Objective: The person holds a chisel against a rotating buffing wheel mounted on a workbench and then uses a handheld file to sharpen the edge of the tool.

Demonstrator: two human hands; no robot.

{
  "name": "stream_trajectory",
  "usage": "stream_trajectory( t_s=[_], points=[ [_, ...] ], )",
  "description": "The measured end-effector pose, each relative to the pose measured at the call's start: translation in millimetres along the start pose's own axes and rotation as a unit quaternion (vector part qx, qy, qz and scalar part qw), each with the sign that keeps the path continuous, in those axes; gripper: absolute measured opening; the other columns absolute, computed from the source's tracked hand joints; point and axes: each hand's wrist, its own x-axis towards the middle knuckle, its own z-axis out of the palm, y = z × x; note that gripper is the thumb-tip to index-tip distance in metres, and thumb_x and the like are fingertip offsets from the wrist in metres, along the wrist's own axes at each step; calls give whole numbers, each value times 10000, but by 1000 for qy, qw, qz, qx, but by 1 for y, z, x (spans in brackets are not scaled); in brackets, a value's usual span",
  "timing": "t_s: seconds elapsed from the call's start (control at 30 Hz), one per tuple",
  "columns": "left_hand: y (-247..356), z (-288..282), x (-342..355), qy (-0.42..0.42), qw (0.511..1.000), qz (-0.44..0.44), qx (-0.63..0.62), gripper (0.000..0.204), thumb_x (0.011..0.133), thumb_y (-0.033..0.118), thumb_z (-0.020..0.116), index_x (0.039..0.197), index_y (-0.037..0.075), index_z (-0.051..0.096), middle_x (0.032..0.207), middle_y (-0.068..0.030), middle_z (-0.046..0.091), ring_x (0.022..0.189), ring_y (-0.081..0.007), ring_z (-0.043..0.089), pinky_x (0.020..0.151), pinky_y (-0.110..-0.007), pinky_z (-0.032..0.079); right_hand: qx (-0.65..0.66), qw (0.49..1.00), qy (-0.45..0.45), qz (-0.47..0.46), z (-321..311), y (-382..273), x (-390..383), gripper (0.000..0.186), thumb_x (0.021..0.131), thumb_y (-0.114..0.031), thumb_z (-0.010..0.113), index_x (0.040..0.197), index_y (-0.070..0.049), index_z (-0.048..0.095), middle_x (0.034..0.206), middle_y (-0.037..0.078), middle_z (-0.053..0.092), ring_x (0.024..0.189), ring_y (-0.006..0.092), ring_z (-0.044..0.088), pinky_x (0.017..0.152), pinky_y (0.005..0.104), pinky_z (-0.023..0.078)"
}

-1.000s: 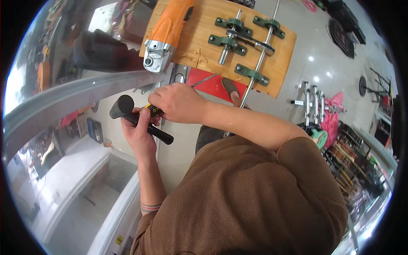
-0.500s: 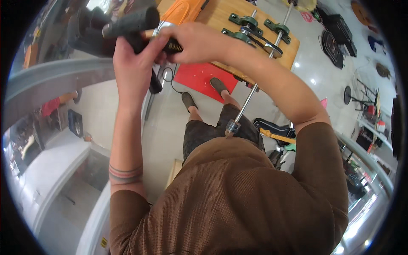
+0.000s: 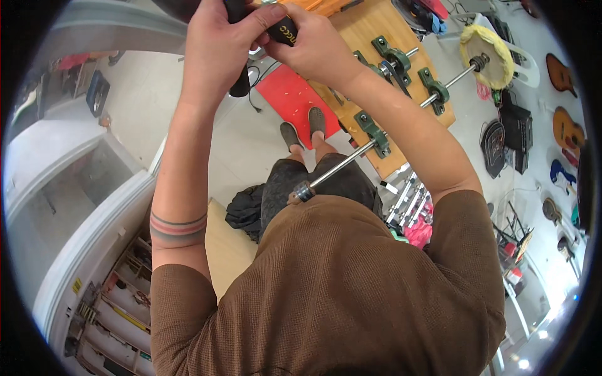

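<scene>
At the top of the head view, both my hands are raised close together. My left hand (image 3: 213, 47) is closed around a black mallet-like tool, whose dark rounded head is cut off by the picture edge and whose black handle (image 3: 239, 84) hangs below the fingers. Pressed against it, my right hand (image 3: 316, 47) wraps a black grip with yellow lettering (image 3: 282, 30). The far end of that grip is hidden, so I cannot tell whether it joins the mallet. Both thumbs nearly meet between the two pieces.
A wooden table (image 3: 351, 116) carries a steel shaft (image 3: 343, 168) in green bearing blocks (image 3: 371, 128). A chuck (image 3: 305, 191) ends it near my waist; a yellow-edged wheel (image 3: 486, 56) sits at its far end. A red mat (image 3: 285, 94) lies by my feet. Guitars (image 3: 567, 130) hang at right.
The view has shifted, so the hands and tools sit higher and the mallet head has mostly left the picture. More of the shaft, its wheel and the guitars shows. Both grips stay closed.
</scene>
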Motion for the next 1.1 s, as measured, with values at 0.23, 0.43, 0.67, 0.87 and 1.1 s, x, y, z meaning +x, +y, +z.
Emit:
stream_trajectory(
  t_s=[0.23,0.43,0.67,0.87,1.1],
  points=[
    [1,4,-4,-6,1000,1,19,220,948,22,717,1087,-3,547,920,-60,655,758,-112,633,636,-265,522,66,998,-3,10,-7,-16,-6,469,915,-121,716,1348,10,594,989,205,726,902,295,732,810,375,563],
    [-6,1,6,12,998,-18,66,213,961,72,723,1080,10,558,949,-45,656,749,-87,607,629,-249,504,60,997,-11,-43,-4,9,6,452,934,-128,696,1350,16,591,957,197,719,874,293,726,793,376,558],
    [-3,-49,24,-36,996,-77,29,201,1045,244,623,944,71,604,744,34,553,570,-41,461,500,-209,371,35,999,-20,-25,-2,18,9,285,945,-158,703,1115,40,588,803,160,657,703,287,669,672,388,531],
    [14,-55,42,-12,989,-19,143,207,1042,230,628,933,53,627,711,53,526,590,-45,460,515,-218,367,12,997,39,-61,10,44,11,361,860,-285,774,1029,6,646,838,206,719,780,381,728,693,432,574],
    [32,-59,56,-7,989,10,148,161,1014,206,658,959,56,680,703,65,508,591,-48,447,529,-229,375,38,997,26,-63,11,45,10,385,875,-266,778,1082,1,595,770,190,698,704,378,713,655,437,567]
  ],
)
